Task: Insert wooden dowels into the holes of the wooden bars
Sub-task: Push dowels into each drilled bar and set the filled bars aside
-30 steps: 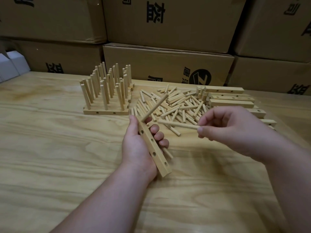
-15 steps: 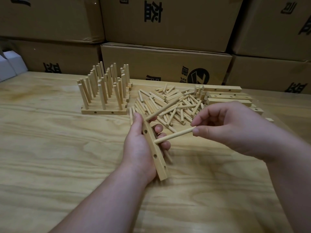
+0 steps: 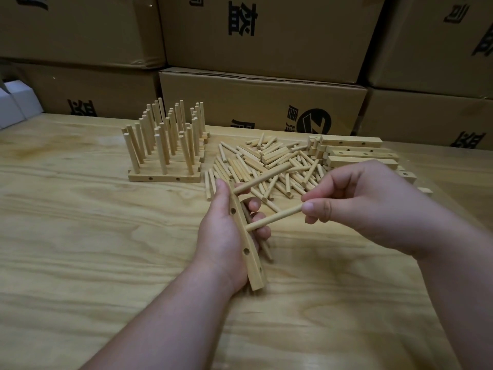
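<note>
left hand (image 3: 224, 231) gripping bar (image 3: 246, 241); right hand (image 3: 354, 204) pinching dowel (image 3: 273, 218), tip seemingly at bar's hole.

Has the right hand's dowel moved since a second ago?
Yes. The dowel pinched by the right hand swung its free end down to the bar, below the first inserted dowel.
</note>
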A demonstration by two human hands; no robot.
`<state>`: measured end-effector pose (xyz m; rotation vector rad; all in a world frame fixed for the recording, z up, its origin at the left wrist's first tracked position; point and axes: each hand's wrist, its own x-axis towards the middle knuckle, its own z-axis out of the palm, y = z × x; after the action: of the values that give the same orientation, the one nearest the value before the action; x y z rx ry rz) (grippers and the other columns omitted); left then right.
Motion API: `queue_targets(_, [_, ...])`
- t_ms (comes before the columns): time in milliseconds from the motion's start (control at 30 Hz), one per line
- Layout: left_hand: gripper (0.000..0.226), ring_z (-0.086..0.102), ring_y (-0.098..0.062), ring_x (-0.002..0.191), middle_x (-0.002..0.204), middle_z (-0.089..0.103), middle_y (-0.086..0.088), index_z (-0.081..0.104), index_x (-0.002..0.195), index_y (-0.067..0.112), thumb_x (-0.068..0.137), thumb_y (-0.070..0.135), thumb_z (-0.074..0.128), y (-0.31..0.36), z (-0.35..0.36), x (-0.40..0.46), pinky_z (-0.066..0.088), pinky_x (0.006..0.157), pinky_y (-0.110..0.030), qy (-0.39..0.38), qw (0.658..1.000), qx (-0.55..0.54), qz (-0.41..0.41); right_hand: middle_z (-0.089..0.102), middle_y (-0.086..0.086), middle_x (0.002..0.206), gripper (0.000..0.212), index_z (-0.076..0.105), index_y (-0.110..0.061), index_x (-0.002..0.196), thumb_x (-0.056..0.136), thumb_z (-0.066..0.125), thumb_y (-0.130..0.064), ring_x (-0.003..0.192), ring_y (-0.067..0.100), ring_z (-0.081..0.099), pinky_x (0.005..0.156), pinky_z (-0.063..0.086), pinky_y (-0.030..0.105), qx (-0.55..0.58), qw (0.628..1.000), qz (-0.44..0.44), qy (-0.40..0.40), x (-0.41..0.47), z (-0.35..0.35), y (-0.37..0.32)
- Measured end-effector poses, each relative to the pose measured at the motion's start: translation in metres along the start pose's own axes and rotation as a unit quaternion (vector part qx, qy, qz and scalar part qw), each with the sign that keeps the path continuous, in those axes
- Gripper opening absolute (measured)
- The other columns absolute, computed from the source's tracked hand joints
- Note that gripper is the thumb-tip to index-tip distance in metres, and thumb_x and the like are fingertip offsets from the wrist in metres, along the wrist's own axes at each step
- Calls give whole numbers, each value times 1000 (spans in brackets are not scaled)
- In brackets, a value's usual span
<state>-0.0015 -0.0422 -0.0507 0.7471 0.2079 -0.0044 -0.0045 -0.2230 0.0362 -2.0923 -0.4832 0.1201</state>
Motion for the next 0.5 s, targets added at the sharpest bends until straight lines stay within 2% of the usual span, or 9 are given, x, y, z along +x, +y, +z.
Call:
queue_targets(100, [45,41,-13,52,66,50,-1,61,98,19,99,62,47,-1,0,0,38,47,-26,-1,1000,6,-6,77,1,77,21,79,-27,82,64,79,-39,78,13,73,75,53,29,23,1000,-2,-20,-2,-3,-1])
queue_targets(200, [46,38,-14,51,63,46,0,56,90,18,99,62,45,-1,0,0,38,47,-26,-7,1000,11,-12,77,0,77,10,77,-27,82,74,83,-28,71,9,71,65,53,23,13,999,13,-32,-1,-3,2])
queue_targets(300, [47,38,-14,49,62,45,0,56,86,18,99,62,45,-3,1,0,39,46,-26,-16,999,23,-15,68,-8,66,9,73,-24,79,81,80,-20,57,4,57,52,46,17,-18,999,27,-30,1,3,6])
queue_targets(433, [50,38,-13,47,61,44,0,57,82,18,99,63,44,-5,3,0,39,45,-25,-29,999,37,-18,53,-11,62,6,67,-30,87,88,71,-27,56,7,48,55,43,29,-58,997,41,-42,4,16,9])
queue_targets(500, [50,39,-14,47,61,43,1,56,82,17,99,63,43,-5,4,-1,39,45,-26,-38,998,43,-20,53,-13,60,7,69,-36,91,88,70,-42,53,4,48,54,41,30,-91,994,43,-39,5,21,9])
